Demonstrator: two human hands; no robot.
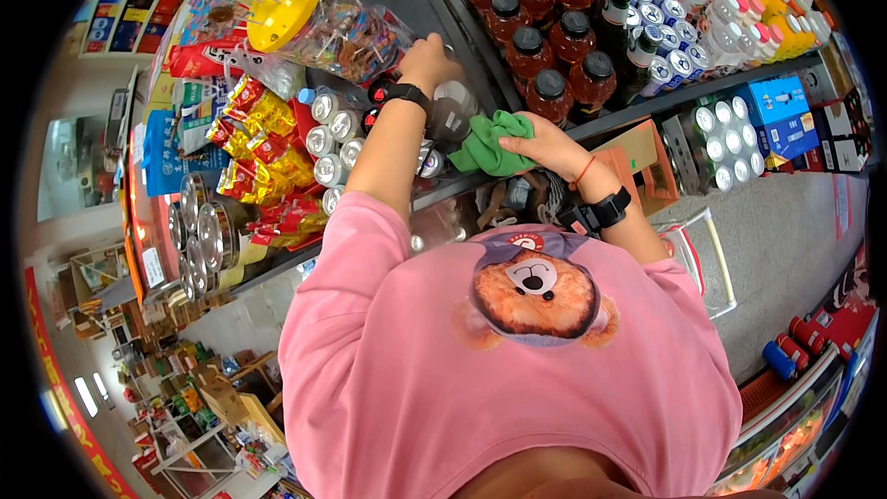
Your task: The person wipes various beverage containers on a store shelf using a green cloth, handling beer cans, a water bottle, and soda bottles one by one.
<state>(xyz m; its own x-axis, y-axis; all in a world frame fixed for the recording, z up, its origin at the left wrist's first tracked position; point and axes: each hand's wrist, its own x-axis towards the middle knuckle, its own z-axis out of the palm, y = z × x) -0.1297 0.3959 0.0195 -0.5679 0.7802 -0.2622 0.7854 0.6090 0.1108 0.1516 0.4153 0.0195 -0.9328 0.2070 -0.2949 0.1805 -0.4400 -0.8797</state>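
Observation:
My right hand (551, 145) grips a crumpled green cloth (495, 142) near the front edge of the dark shelf. Further in on the left, my left hand (431, 61) reaches over the shelf with its fingers turned down and partly hidden. Close beside it lies a clear container of wrapped lollipops (346, 34) with a yellow disc (291, 7) on one end. Just below the left hand is a dark, see-through rounded bottle (452, 111); whether the fingers touch it is unclear. Several silver-topped cans (332, 126) stand beside the left forearm.
Black-capped bottles of amber drink (551, 86) and blue-and-white cans (669, 34) crowd the right. Red-and-gold snack packets (263, 132) and metal-lidded jars (211, 229) sit left. Below the right shelf are an opened carton (637, 159) and wrapped cans (727, 142). A wheeled-cart-like frame (717, 263) stands on the floor.

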